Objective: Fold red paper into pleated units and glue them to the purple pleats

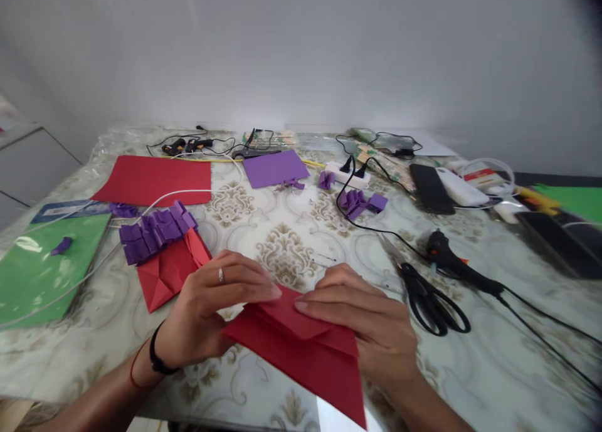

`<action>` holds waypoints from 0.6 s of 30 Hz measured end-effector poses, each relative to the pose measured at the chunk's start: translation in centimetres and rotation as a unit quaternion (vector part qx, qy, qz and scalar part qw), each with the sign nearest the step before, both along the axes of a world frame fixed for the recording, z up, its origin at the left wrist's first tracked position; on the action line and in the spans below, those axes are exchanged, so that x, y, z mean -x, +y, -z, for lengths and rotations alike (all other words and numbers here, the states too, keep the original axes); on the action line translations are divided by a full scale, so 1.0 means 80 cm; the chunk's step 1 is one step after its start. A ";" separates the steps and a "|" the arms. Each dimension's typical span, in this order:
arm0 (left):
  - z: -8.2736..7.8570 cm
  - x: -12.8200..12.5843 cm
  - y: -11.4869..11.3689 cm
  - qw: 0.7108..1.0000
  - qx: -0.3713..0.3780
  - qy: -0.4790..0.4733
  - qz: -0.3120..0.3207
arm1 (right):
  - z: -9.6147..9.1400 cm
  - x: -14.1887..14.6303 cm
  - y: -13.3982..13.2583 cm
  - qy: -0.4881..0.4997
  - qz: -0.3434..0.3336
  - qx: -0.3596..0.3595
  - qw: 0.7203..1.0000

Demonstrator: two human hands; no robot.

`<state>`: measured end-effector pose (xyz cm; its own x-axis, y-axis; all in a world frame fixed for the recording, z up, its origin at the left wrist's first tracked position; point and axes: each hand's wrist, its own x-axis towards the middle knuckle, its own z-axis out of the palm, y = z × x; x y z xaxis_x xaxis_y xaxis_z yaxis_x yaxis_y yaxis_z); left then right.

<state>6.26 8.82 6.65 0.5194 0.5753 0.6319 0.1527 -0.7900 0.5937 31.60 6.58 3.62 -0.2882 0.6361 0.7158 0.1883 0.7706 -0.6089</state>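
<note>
Both my hands rest on a folded red paper (310, 357) near the table's front edge. My left hand (214, 310), with a ring and a black wristband, pinches the paper's upper left flap with fingers pressed together. My right hand (364, 322) grips the right side, its fingers laid over the top fold. To the left lies another folded red piece (169, 272) with a pleated purple paper strip (155, 231) across its top.
Black scissors (430, 300) and a black glue gun (458, 269) with its cord lie right of my hands. Red sheet (153, 180), purple sheet (275, 167), green sheet (40, 269), small purple folds (360, 202), a power strip (348, 175), phones and cables crowd the patterned table (282, 237).
</note>
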 end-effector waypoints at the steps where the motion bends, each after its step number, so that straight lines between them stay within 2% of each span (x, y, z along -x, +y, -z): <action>1: 0.000 0.000 0.000 1.000 0.002 0.008 0.012 | -0.001 0.001 0.000 -0.003 -0.002 0.001 1.000; 4: -0.001 -0.002 -0.001 0.999 0.025 0.001 0.020 | -0.006 0.005 0.000 0.014 0.003 0.018 1.000; 10: 0.004 -0.009 -0.004 0.983 0.174 0.035 -0.048 | -0.014 0.014 -0.004 0.006 0.029 0.133 0.991; 14: 0.014 -0.012 -0.005 0.951 0.288 0.045 -0.101 | -0.011 0.020 -0.005 -0.005 0.042 0.195 0.980; 18: 0.020 -0.015 -0.008 0.917 0.379 0.027 -0.119 | -0.011 0.024 -0.006 -0.009 0.041 0.285 0.958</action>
